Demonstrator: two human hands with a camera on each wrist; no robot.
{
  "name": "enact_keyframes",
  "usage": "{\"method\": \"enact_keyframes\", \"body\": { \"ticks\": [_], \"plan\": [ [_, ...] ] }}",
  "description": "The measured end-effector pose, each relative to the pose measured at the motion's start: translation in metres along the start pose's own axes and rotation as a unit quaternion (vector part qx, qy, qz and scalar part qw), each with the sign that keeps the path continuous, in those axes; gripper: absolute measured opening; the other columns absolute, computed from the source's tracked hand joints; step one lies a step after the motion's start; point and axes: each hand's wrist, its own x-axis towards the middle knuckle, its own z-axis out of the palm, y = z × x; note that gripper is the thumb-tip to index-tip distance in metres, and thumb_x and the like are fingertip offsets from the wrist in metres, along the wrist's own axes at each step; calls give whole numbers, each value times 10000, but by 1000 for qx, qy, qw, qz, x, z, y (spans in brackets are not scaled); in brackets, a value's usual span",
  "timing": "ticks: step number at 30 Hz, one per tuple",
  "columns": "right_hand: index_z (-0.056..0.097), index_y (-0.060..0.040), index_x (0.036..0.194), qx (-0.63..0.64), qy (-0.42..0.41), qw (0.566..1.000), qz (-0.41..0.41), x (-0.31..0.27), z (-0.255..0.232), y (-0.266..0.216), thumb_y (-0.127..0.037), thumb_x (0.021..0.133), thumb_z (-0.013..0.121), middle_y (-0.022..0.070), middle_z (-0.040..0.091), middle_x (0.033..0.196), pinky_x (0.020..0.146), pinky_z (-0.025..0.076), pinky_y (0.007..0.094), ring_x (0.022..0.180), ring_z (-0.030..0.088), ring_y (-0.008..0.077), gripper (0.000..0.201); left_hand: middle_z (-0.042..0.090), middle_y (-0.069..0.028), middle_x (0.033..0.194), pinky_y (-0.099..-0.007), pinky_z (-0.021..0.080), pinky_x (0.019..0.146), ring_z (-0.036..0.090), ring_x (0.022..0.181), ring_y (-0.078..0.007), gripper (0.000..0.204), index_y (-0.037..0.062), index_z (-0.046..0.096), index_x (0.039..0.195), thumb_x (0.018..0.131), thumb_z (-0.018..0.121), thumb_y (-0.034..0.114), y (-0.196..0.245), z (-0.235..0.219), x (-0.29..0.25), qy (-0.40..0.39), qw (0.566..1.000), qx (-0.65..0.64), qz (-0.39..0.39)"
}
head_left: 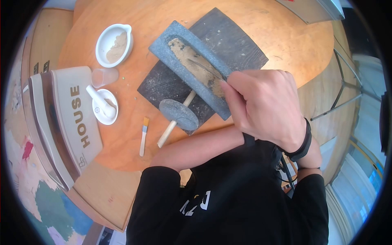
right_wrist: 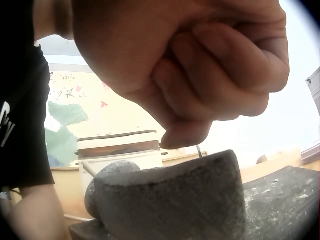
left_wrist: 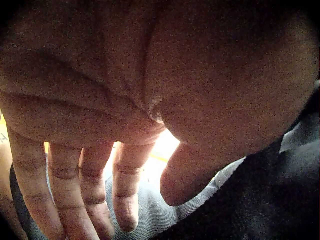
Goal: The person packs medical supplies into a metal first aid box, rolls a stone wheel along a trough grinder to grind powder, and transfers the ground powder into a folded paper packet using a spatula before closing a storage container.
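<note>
My right hand [head_left: 265,104] pinches a slim metal tool [head_left: 204,68] with a pointed tip. It reaches over the near end of a grey stone grinding trough [head_left: 165,53], and the tool's tip is at the brown powder [head_left: 188,61] inside. In the right wrist view, the fingers [right_wrist: 220,65] are curled above the trough wall [right_wrist: 175,205]. The left forearm [head_left: 204,147] crosses my front, its hand hidden behind the right one in the head view. The left wrist view has the left hand [left_wrist: 95,110] hanging relaxed near dark cloth, its fingers apart and holding nothing.
Under the trough lies a dark board [head_left: 228,38]. Beside it are a stone wheel [head_left: 179,114] on a wooden axle, a brush [head_left: 143,136], a white mortar [head_left: 102,49] with powder, a plastic cup [head_left: 105,76], a pestle [head_left: 100,102] on a dish, and a storage box [head_left: 77,118].
</note>
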Motion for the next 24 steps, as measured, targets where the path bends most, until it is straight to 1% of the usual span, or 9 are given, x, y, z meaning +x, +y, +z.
{"method": "enact_keyframes", "body": {
  "ticks": [1,3,7,9,10,19,21,22,24],
  "plan": [
    [522,-43,578,0,0,1000,0,0,0,0,-67,683,610,112,541,512,383,389,386,446,561,327,139,653,-206,1104,-422,494,909,638,1032,-333,256,-33,662,1067,862,581,97,0,0,0,0,1000,-1,0],
    [511,-53,578,12,-5,1000,6,-1,1,0,-67,792,667,92,481,514,433,368,379,463,508,306,266,652,-206,1103,-422,494,909,637,1031,-333,255,-32,662,1066,862,581,97,0,-1,-1,0,1000,-4,-1],
    [530,-47,570,41,6,999,-1,-2,-2,0,-93,758,635,109,549,516,398,408,390,458,568,325,220,652,-205,1102,-422,494,908,637,1030,-333,252,-31,661,1064,862,581,97,0,-2,-1,1,1000,-10,-3],
    [539,-52,574,38,46,998,9,-1,0,3,-115,794,641,102,547,515,401,411,397,462,566,324,251,652,-204,1101,-422,494,908,637,1030,-333,251,-31,661,1063,862,582,97,0,-3,-1,1,1000,-13,-3],
    [539,-52,574,38,46,998,10,-1,-1,4,-115,794,641,102,547,515,401,411,397,462,566,324,251,652,-204,1100,-422,494,908,637,1030,-333,250,-31,661,1062,862,582,97,0,-4,-1,0,1000,-14,-3],
    [560,-47,585,38,10,999,19,-1,0,6,-121,796,643,113,550,523,426,427,406,481,565,341,239,652,-202,1097,-422,494,906,636,1028,-333,245,-28,661,1057,862,582,96,0,-7,-4,-3,1000,-26,-4],
    [570,-45,589,52,-32,998,15,0,-2,6,-135,804,644,117,559,532,430,430,412,488,568,346,245,652,-201,1096,-422,494,906,636,1027,-332,243,-28,661,1056,862,582,96,0,-8,-4,-3,1000,-28,-4],
    [570,-45,589,52,-32,998,15,0,-2,6,-135,804,644,117,559,532,430,430,412,488,568,346,245,652,-201,1096,-422,494,906,636,1027,-332,243,-28,661,1055,862,582,96,0,-8,-4,-3,1000,-30,-5],
    [577,-45,592,74,24,997,22,1,-3,6,-119,786,632,126,562,535,429,429,413,487,574,345,214,652,-200,1095,-422,494,906,636,1026,-332,241,-27,661,1054,862,582,96,1,-9,-5,-3,999,-33,-5]
  ]
}}
